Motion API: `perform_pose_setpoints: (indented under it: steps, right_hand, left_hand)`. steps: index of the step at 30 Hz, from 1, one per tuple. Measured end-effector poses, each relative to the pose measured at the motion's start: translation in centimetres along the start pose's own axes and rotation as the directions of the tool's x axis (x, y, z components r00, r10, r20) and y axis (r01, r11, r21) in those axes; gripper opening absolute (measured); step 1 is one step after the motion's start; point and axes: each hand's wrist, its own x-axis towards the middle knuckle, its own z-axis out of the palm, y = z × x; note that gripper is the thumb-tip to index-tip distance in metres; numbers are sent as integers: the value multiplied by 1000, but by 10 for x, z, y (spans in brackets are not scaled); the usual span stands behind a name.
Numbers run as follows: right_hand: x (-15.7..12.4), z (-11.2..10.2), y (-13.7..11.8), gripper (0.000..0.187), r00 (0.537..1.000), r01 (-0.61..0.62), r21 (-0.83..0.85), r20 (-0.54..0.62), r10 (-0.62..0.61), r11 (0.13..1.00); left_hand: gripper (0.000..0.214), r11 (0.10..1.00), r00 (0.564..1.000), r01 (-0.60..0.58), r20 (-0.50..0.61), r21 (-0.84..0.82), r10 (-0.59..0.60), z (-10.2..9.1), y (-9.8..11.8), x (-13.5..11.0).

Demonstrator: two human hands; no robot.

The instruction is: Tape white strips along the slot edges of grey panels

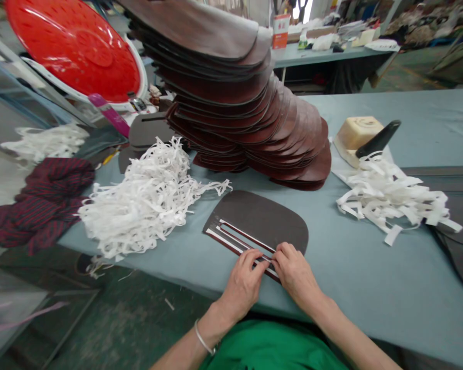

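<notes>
A dark leather panel (pixel 264 213) with a rounded far edge lies flat on the table before me. Near its front edge runs a long slot, with white tape strips (pixel 226 241) along the slot and the edge. My left hand (pixel 245 277) is closed, thumb and bent fingers pinching at the panel's front strip. Right beside it, my right hand (pixel 295 270) is closed too, its fingertips gathered on the strip at the slot's right end. The fingertips almost meet, and they hide part of the slot.
A tall, leaning stack of brown leather panels (pixel 250 113) stands behind. Left is a heap of white paper strips (pixel 142 200); another strip pile (pixel 393 195) lies right, by a cream block (pixel 358 131) with a black handle. Striped cloth (pixel 42 198) hangs at the left edge.
</notes>
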Motion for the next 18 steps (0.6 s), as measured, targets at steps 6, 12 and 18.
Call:
perform_pose_setpoints:
  steps: [6,12,18]
  right_hand:
    - [7,-2,-2,13,999,-35,-31,20,36,999]
    - [-11,7,12,12,991,72,327,-134,-29,942]
    - [-23,9,14,16,976,104,427,-220,-8,898]
  left_hand:
    - [36,1000,1000,-15,-21,25,15,0,-1,0]
    - [34,1000,1000,25,-5,13,-25,-1,2,0]
    - [34,999,999,31,20,17,-32,-2,3,0]
